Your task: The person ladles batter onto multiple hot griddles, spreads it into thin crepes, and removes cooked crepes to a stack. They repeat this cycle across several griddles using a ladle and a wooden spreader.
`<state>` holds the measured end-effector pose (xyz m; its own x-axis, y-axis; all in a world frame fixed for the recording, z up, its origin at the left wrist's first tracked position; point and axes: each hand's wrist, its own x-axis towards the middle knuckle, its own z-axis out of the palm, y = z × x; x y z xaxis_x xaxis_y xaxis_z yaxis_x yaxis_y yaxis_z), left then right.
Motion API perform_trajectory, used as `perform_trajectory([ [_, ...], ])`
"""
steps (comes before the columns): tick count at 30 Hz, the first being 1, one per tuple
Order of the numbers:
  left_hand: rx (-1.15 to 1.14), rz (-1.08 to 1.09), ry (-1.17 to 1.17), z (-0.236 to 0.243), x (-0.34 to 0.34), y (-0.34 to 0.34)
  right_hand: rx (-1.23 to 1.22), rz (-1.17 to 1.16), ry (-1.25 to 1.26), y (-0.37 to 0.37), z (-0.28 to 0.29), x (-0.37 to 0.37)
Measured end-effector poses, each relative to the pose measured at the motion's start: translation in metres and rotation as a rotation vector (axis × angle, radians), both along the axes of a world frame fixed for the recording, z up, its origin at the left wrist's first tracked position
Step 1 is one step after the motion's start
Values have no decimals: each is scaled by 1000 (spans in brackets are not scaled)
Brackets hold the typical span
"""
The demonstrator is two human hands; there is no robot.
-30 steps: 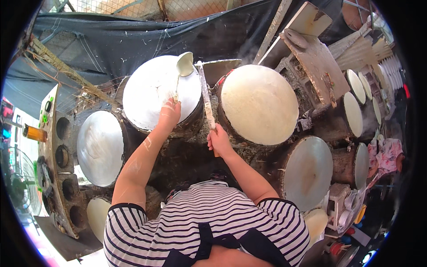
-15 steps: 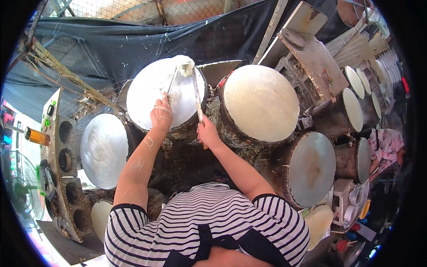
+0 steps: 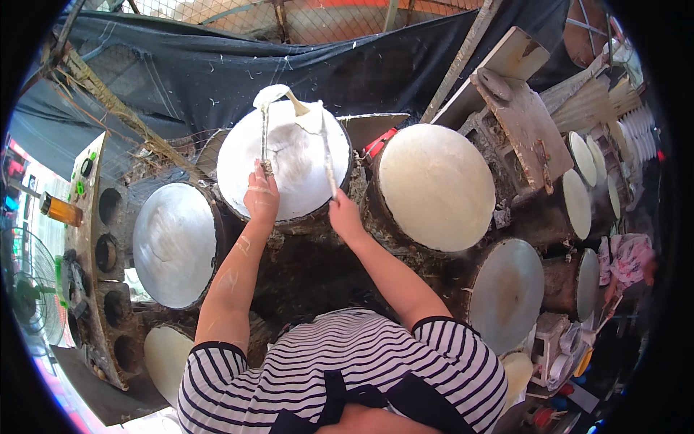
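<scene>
My left hand (image 3: pixel 262 195) is closed around the handle of a thin batter-smeared stick (image 3: pixel 264 137). At its far end sits a white, wet-looking clump (image 3: pixel 270 94); whether a ladle bowl lies under it I cannot tell. My right hand (image 3: pixel 346 217) grips a long, narrow, white-smeared stick (image 3: pixel 327 159). A pale strand of dough or batter (image 3: pixel 298 108) stretches between the two tips. Both tools are held over a round, pale metal griddle (image 3: pixel 242 170) with a darker patch in its middle. To the right, another round griddle bears a thin cream-coloured sheet (image 3: pixel 437 189).
A bare silver griddle (image 3: pixel 173 242) stands at the left, a grey one (image 3: pixel 506 293) at the right. More round griddles (image 3: pixel 576 205) line the far right. Hollow blocks (image 3: pixel 108 253) and a fan (image 3: pixel 32 289) stand at the left. Dark sheeting (image 3: pixel 217 65) hangs behind.
The white clump has moved left with the left stick, away from the right stick. A strand now stretches between them, where the tips were together before. My view has shifted slightly.
</scene>
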<state>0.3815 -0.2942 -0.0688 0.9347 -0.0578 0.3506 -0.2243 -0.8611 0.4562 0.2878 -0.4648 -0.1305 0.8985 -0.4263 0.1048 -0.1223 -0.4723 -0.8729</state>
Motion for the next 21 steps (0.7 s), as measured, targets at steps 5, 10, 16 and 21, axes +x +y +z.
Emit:
perform_trajectory([
  [5, -256, -22, -151, -6, 8, 3, 190, 42, 131, -15, 36, 13],
  [10, -729, -172, -81, -9, 18, 5, 20, 76, 128, 6, 35, 32],
  [16, -1066, -9, 438, 56, -13, 6, 53, 54, 83, -16, 33, 39],
  [21, -1210, 1, 555, 53, -24, 8, -108, 124, 98, 8, 27, 70],
])
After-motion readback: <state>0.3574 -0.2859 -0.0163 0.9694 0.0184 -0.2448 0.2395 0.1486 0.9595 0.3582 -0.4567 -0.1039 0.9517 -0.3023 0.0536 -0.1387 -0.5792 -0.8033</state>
